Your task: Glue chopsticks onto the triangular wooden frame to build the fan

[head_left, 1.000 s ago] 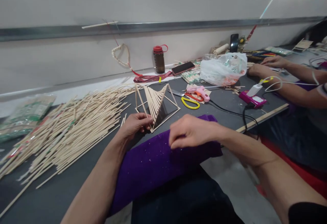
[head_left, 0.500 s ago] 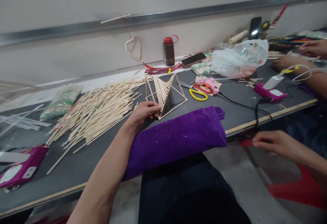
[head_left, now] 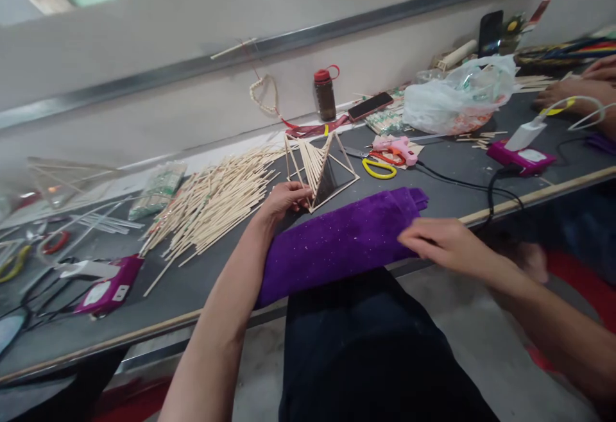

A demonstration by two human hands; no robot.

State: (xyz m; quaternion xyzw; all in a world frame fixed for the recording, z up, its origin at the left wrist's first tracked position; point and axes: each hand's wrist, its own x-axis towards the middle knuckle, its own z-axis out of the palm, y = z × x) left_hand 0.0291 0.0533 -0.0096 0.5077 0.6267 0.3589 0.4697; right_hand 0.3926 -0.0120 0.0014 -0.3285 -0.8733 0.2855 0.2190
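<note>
My left hand (head_left: 287,199) pinches the near left corner of a small pyramid-like frame of thin wooden sticks (head_left: 315,160), which stands on the dark table. One side of the frame is filled with sticks laid close together. My left forearm lies against a folded purple cloth (head_left: 337,242) at the table edge. Over the right end of that cloth hovers my right hand (head_left: 436,241), its fingers curled together and slightly blurred; whatever they may hold is hidden. Behind the cloth lie yellow-and-red-handled scissors (head_left: 379,168) and a pink glue gun (head_left: 397,148).
Loose wooden sticks (head_left: 216,201) are heaped at left, beside a magenta power strip (head_left: 113,287). A bottle (head_left: 325,96), a phone (head_left: 370,106) and a plastic bag (head_left: 457,101) stand or lie along the wall. Another magenta power strip (head_left: 522,156) sits at right, near another person's hand (head_left: 568,93).
My right hand has come up from below the table edge at right to the purple cloth's right end. My left hand keeps its hold on the stick frame. The view has shifted left.
</note>
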